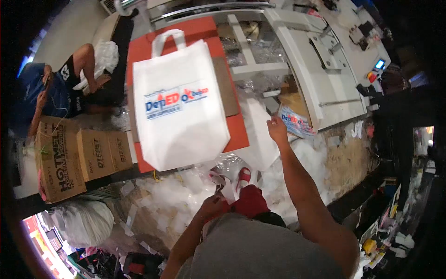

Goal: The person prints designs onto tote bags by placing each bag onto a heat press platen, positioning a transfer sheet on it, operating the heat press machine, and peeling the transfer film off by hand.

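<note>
A white tote bag (179, 125) with blue and red printing lies flat on a red-orange board (239, 135), its handle loop pointing away from me. My right hand (278, 131) is out to the right, fingers pinched at the edge of a plain white sheet or bag (256, 135) that hangs beside the board. Just beyond that hand is another printed white bag (297, 123), lower down by the machine frame. My left hand (213, 205) is low in front of my body with its fingers curled, beside a pale strip (227, 189); what it grips is unclear.
A pale machine frame (320, 69) stands at the right of the board. Cardboard boxes (60, 160) stack up at the left, near a seated person (51, 93). White scraps and plastic cover the floor (186, 200). A stuffed whitish sack (86, 223) sits at lower left.
</note>
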